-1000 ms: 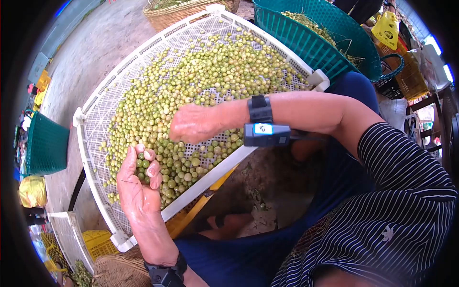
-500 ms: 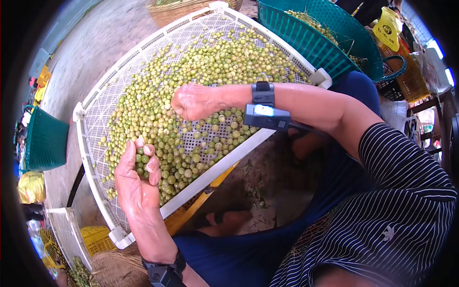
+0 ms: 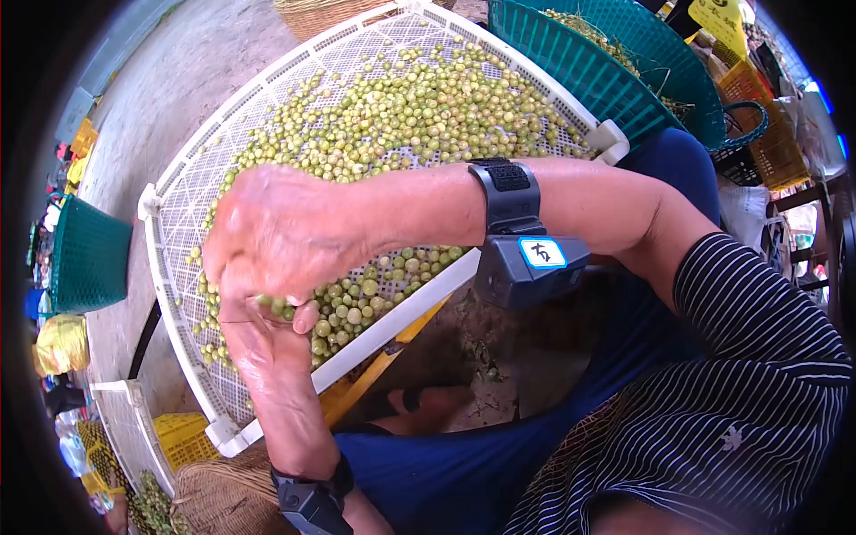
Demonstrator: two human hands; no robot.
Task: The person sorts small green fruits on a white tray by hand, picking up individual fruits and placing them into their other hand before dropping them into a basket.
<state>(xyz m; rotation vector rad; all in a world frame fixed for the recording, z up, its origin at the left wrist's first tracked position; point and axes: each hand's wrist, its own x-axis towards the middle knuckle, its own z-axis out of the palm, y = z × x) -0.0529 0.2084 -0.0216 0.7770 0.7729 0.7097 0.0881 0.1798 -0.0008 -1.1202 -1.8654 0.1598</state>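
Small round green fruits [image 3: 428,111] cover much of a white mesh tray [image 3: 397,343], which slopes across the middle of the view. Low on the tray's left side, my left hand [image 3: 267,357] is cupped, palm up, with several green fruits [image 3: 283,309] in its curled fingers. My right hand [image 3: 281,227] reaches across the tray and lies over the left hand's fingertips, back of the hand up. Motion smears it, and its fingertips are hidden, so what it holds does not show.
A teal basket [image 3: 580,62] with stemmed fruit stands at the upper right. Another teal basket [image 3: 89,259] is on the floor at left. Wicker baskets [image 3: 223,499] sit at lower left and top. A yellow crate [image 3: 183,437] and a second white tray [image 3: 125,419] are beside the lower-left one.
My right hand has swept left from the middle of the tray to above my left hand. The left hand stays cupped around fruits. The view has shifted slightly.
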